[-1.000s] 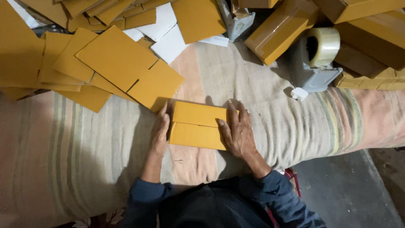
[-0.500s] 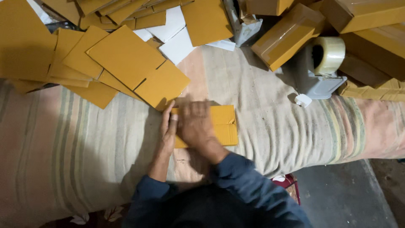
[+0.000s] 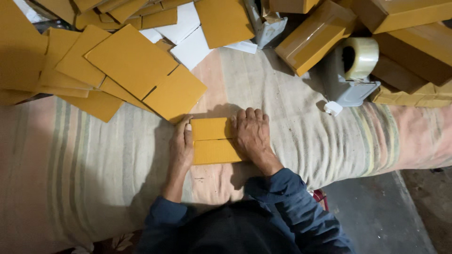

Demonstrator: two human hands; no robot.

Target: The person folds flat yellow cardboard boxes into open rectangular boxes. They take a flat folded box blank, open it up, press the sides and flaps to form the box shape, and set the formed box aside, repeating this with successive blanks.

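since the earlier frame right hand (image 3: 253, 135) slid rightward, uncovering folded yellow card (image 3: 213, 140). both palms press flat, gripping nothing; left hand (image 3: 181, 146) steadies its edge.

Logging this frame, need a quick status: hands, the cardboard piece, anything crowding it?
Left hand flat against folded yellow cardboard, left edge. Right hand pressing its right side. Loose cardboard sheets just up-left, clear of it; tape dispenser off right.

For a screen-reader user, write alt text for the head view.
Both hands press a small folded yellow cardboard piece on a striped cloth: left hand at its left edge, right hand on its right. Flat yellow sheets lie behind.
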